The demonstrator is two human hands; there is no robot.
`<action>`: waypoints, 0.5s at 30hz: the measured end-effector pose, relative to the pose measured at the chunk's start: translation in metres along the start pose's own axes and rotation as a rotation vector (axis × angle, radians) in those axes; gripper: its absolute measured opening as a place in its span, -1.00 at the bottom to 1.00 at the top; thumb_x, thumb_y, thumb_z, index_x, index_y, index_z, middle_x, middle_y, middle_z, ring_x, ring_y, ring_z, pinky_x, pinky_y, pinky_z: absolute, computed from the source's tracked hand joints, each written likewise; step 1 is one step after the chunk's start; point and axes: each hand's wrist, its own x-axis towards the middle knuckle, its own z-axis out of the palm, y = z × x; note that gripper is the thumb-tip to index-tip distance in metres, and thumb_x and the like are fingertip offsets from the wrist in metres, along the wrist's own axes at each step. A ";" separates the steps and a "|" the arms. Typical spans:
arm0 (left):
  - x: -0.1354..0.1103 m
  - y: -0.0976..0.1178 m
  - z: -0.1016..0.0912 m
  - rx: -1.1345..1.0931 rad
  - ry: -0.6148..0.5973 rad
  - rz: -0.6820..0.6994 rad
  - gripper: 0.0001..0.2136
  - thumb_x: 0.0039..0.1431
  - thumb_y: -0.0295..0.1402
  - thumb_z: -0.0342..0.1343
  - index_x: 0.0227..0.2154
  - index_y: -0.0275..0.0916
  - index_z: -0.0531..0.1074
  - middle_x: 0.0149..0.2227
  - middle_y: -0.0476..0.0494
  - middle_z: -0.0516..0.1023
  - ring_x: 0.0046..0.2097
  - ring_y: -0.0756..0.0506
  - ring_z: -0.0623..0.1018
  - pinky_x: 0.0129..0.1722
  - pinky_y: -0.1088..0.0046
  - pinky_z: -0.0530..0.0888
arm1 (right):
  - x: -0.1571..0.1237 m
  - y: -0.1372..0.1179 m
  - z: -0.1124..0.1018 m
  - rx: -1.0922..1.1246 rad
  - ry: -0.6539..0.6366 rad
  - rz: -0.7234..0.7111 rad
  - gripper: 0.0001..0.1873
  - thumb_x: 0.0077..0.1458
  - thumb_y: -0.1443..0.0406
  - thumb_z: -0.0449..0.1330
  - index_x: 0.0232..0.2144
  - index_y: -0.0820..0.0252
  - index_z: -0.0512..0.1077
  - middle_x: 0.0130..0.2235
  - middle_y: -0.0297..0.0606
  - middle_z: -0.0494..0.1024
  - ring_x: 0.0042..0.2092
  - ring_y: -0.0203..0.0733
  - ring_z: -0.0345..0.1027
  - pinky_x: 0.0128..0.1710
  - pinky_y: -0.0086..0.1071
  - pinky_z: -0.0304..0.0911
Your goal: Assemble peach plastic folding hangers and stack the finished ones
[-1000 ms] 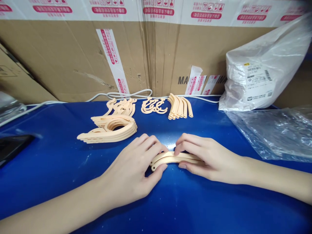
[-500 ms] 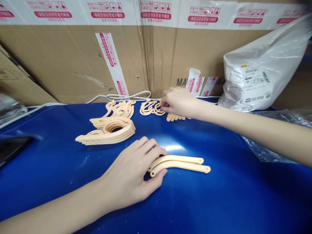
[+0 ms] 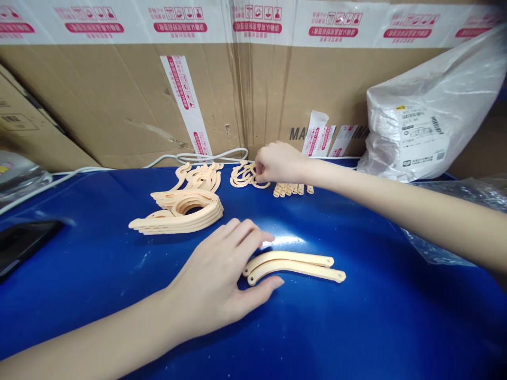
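Observation:
My left hand (image 3: 222, 274) lies on the blue table (image 3: 99, 274), fingers stretched out, its thumb and fingertips at the left ends of two curved peach plastic arms (image 3: 295, 265) lying side by side. My right hand (image 3: 277, 162) reaches to the back of the table and pinches one of the small peach hook pieces (image 3: 241, 175). Right of that hand lies a row of curved peach strips (image 3: 293, 188), partly hidden by the wrist. A stack of larger peach hanger bodies (image 3: 182, 211) sits left of centre, with more curly hook parts (image 3: 200, 177) behind it.
Taped cardboard boxes (image 3: 119, 100) wall off the back of the table. A white cable (image 3: 119, 164) runs along their base. A white plastic bag with a label (image 3: 428, 121) and clear plastic film (image 3: 467, 190) lie at the right. A dark phone-like object (image 3: 24, 243) sits at the left.
My right hand left the two curved arms and reached to the back, onto the small hook pieces. My left hand stayed by the arms, its thumb now stretched out.

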 end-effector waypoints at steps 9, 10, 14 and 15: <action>0.037 -0.084 -0.097 0.168 0.287 -0.630 -0.64 0.25 -0.10 -0.02 -0.08 -0.27 0.38 -0.26 -0.01 0.43 -0.27 -0.03 0.36 -0.20 0.41 0.26 | -0.056 -0.021 -0.027 0.209 0.131 -0.317 -0.89 0.00 0.33 0.18 -0.49 0.22 0.50 -0.39 -0.29 0.47 -0.28 -0.19 0.32 -0.21 -0.27 0.15; 0.040 -0.102 -0.106 0.154 0.211 -0.687 -0.61 0.25 -0.06 -0.04 -0.10 -0.28 0.40 -0.27 -0.01 0.43 -0.24 -0.04 0.36 -0.19 0.40 0.24 | -0.065 -0.026 -0.026 0.239 0.105 -0.368 -0.90 0.00 0.36 0.18 -0.51 0.21 0.48 -0.38 -0.30 0.47 -0.28 -0.21 0.31 -0.21 -0.28 0.15; 0.040 -0.152 -0.115 0.060 0.078 -0.757 -0.44 0.16 0.18 -0.08 -0.25 -0.28 0.45 -0.31 -0.03 0.49 -0.29 -0.06 0.39 -0.27 0.41 0.26 | -0.088 -0.039 -0.017 0.324 0.008 -0.433 -0.87 0.03 0.41 0.18 -0.53 0.21 0.45 -0.38 -0.29 0.50 -0.25 -0.21 0.32 -0.20 -0.30 0.18; 0.039 -0.158 -0.113 0.036 0.048 -0.752 -0.42 0.12 0.22 -0.08 -0.24 -0.25 0.46 -0.29 -0.02 0.51 -0.29 -0.05 0.39 -0.29 0.43 0.26 | -0.090 -0.040 -0.015 0.344 -0.006 -0.436 -0.88 0.03 0.41 0.18 -0.52 0.21 0.46 -0.38 -0.28 0.51 -0.24 -0.20 0.32 -0.21 -0.31 0.19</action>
